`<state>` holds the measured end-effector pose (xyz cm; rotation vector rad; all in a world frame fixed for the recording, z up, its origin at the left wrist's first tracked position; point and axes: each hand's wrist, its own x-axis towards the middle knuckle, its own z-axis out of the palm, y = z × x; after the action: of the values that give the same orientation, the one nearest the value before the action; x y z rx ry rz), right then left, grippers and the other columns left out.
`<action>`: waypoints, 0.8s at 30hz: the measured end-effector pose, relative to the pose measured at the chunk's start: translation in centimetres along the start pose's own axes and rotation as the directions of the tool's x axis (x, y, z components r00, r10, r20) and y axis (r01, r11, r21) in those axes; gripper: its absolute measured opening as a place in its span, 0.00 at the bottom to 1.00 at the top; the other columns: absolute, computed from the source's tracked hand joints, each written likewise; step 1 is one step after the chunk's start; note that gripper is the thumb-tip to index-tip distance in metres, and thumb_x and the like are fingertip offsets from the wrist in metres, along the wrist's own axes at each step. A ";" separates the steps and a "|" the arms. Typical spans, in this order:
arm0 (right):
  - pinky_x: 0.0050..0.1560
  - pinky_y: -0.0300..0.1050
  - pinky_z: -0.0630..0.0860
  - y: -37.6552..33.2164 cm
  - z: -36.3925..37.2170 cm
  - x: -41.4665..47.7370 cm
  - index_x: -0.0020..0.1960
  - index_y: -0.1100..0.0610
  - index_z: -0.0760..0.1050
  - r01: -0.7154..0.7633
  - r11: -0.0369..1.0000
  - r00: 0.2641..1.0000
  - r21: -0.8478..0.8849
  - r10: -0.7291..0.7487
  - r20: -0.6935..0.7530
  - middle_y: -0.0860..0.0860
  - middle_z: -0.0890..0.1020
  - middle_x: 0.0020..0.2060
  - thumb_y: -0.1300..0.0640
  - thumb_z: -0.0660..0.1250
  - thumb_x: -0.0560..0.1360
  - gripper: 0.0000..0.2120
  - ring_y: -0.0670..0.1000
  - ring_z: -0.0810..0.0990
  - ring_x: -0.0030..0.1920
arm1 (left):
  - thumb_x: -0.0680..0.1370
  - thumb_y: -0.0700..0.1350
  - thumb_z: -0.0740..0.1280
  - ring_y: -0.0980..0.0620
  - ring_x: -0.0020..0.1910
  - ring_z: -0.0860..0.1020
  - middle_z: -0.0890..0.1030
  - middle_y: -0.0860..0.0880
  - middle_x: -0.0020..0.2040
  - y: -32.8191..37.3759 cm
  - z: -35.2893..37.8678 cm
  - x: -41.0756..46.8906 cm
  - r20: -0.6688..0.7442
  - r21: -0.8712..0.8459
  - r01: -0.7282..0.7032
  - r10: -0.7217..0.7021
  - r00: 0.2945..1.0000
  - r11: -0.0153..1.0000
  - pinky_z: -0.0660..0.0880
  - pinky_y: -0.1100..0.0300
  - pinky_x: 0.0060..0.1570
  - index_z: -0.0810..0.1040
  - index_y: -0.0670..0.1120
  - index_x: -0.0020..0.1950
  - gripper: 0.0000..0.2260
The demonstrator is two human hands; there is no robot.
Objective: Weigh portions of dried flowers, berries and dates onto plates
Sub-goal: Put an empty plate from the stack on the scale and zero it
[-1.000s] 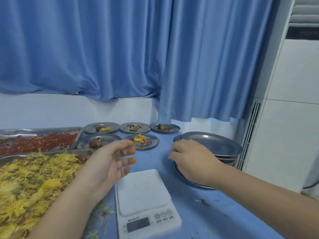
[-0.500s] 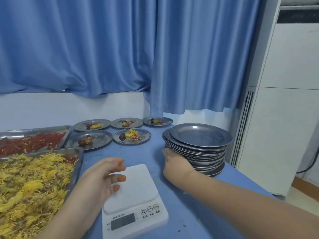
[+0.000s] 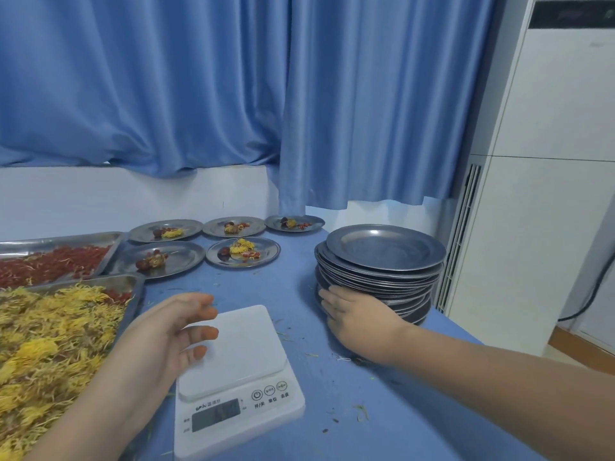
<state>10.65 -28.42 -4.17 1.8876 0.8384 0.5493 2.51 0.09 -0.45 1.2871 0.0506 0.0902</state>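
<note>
A white kitchen scale [image 3: 238, 377] sits on the blue table in front of me, its platform bare. My left hand [image 3: 166, 334] hovers open at the scale's left edge, fingers spread, holding nothing. My right hand [image 3: 357, 316] presses against the lower left side of a tall stack of metal plates [image 3: 382, 257]; whether it grips a plate I cannot tell. A tray of yellow dried flowers [image 3: 50, 341] lies at the left, with a tray of red berries [image 3: 50, 261] behind it. Several filled plates [image 3: 243, 252] stand at the back.
Blue curtains hang behind the table over a white wall ledge. A white standing air conditioner [image 3: 539, 194] is close to the table's right edge, with a black cable beside it. Loose petals litter the tablecloth [image 3: 382, 410] around the scale.
My right hand slid down from the top of the plate stack to its lower side. My left hand dropped lower, beside the scale. The camera view shifted.
</note>
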 end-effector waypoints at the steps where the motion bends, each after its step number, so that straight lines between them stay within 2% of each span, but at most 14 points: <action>1: 0.72 0.52 0.62 0.2 0.1 -0.6 0.57 0.53 0.82 0.005 1.000 1.000 0.020 -0.004 -0.011 0.53 0.79 0.62 0.53 0.66 0.75 0.13 0.55 0.71 0.68 | 0.79 0.42 0.62 0.52 0.31 0.80 0.82 0.48 0.37 0.0 0.1 0.0 0.003 0.000 -0.001 0.001 1.000 1.000 0.69 0.53 0.40 0.81 0.42 0.50 0.09; 4: 0.72 0.50 0.63 0.5 0.4 -2.0 0.56 0.50 0.82 0.022 0.998 1.000 0.065 -0.022 0.006 0.49 0.80 0.61 0.50 0.69 0.73 0.12 0.52 0.72 0.68 | 0.79 0.42 0.62 0.51 0.32 0.80 0.82 0.48 0.37 0.0 0.1 -0.1 0.002 0.007 -0.002 0.002 1.000 1.000 0.69 0.54 0.40 0.81 0.42 0.50 0.09; 8: 0.72 0.51 0.62 0.9 -0.1 -3.4 0.56 0.50 0.82 0.008 0.995 1.000 0.095 -0.011 0.026 0.50 0.79 0.62 0.50 0.72 0.71 0.14 0.52 0.72 0.68 | 0.79 0.42 0.62 0.50 0.34 0.79 0.82 0.48 0.37 0.1 0.0 -0.2 0.000 0.012 -0.003 0.003 1.000 1.000 0.69 0.53 0.39 0.81 0.42 0.51 0.09; 10: 0.73 0.52 0.59 1.1 -1.0 -3.6 0.59 0.51 0.80 -0.005 0.994 0.998 0.109 -0.002 0.058 0.52 0.77 0.65 0.53 0.68 0.74 0.13 0.54 0.69 0.70 | 0.80 0.42 0.61 0.50 0.34 0.79 0.82 0.48 0.37 0.1 0.0 -0.2 -0.001 0.013 -0.001 0.001 1.000 1.000 0.69 0.53 0.39 0.81 0.42 0.51 0.09; 12: 0.72 0.52 0.63 1.3 -2.4 -3.5 0.58 0.53 0.78 -0.010 0.968 0.997 0.251 -0.011 0.082 0.52 0.76 0.64 0.57 0.61 0.77 0.13 0.58 0.70 0.68 | 0.80 0.42 0.62 0.50 0.34 0.79 0.82 0.48 0.38 0.1 0.0 -0.2 -0.003 0.014 0.002 -0.002 1.000 1.000 0.69 0.53 0.39 0.81 0.43 0.51 0.09; 14: 0.58 0.51 0.72 2.0 -4.6 -3.3 0.55 0.55 0.76 -0.013 0.866 1.000 0.500 0.007 0.015 0.51 0.77 0.56 0.62 0.57 0.75 0.13 0.56 0.74 0.57 | 0.79 0.42 0.62 0.49 0.35 0.79 0.82 0.48 0.38 0.1 0.0 -0.1 -0.006 0.013 0.002 -0.002 1.000 1.000 0.69 0.53 0.39 0.81 0.43 0.50 0.09; 16: 0.45 0.50 0.75 3.5 -7.0 -3.2 0.55 0.54 0.76 -0.028 0.719 0.983 0.694 0.147 -0.112 0.49 0.78 0.51 0.61 0.58 0.75 0.13 0.54 0.76 0.50 | 0.79 0.43 0.62 0.48 0.36 0.78 0.83 0.48 0.37 0.0 -0.1 -0.1 -0.012 0.013 0.001 -0.001 1.000 1.000 0.69 0.53 0.40 0.81 0.43 0.51 0.09; 18: 0.46 0.46 0.75 5.5 -8.5 -3.0 0.57 0.52 0.77 -0.101 0.565 0.908 0.819 0.389 -0.156 0.49 0.79 0.50 0.59 0.61 0.76 0.12 0.52 0.77 0.51 | 0.80 0.43 0.62 0.48 0.36 0.78 0.82 0.48 0.38 0.0 -0.2 0.0 -0.018 0.012 -0.002 0.003 1.000 1.000 0.69 0.53 0.40 0.81 0.43 0.51 0.09; 20: 0.51 0.47 0.74 8.2 -8.7 -2.9 0.56 0.52 0.76 -0.246 0.418 0.831 0.875 0.555 -0.032 0.49 0.79 0.50 0.56 0.61 0.76 0.11 0.53 0.76 0.53 | 0.79 0.43 0.62 0.48 0.35 0.78 0.82 0.47 0.39 0.1 -0.1 0.0 -0.027 0.012 -0.005 0.005 1.000 1.000 0.69 0.53 0.39 0.81 0.43 0.50 0.08; 21: 0.53 0.49 0.74 9.6 -8.4 -2.9 0.56 0.52 0.76 -0.356 0.373 0.821 0.857 0.562 0.096 0.50 0.78 0.51 0.54 0.61 0.76 0.11 0.54 0.76 0.54 | 0.79 0.43 0.62 0.48 0.35 0.78 0.81 0.47 0.39 0.1 -0.1 0.0 -0.030 0.013 -0.004 0.005 1.000 1.000 0.69 0.53 0.39 0.81 0.43 0.49 0.08; 23: 0.56 0.50 0.74 11.6 -7.5 -3.3 0.61 0.50 0.74 -0.554 0.392 0.815 0.734 0.437 0.382 0.52 0.78 0.55 0.50 0.60 0.76 0.15 0.55 0.75 0.56 | 0.79 0.43 0.62 0.48 0.35 0.78 0.81 0.47 0.39 0.1 -0.1 0.0 -0.033 0.011 -0.003 0.004 0.999 1.000 0.69 0.54 0.39 0.81 0.43 0.49 0.08; 24: 0.57 0.49 0.73 12.0 -7.1 -3.6 0.65 0.48 0.72 -0.594 0.412 0.803 0.691 0.361 0.475 0.52 0.78 0.56 0.49 0.60 0.76 0.18 0.55 0.75 0.57 | 0.79 0.43 0.62 0.48 0.35 0.78 0.81 0.47 0.39 0.1 -0.1 0.0 -0.034 0.010 -0.003 0.003 0.999 1.000 0.69 0.54 0.39 0.81 0.43 0.49 0.08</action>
<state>7.29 -30.55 9.69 3.0713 0.3270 0.2151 2.44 0.22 -0.36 1.2955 0.0783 0.1143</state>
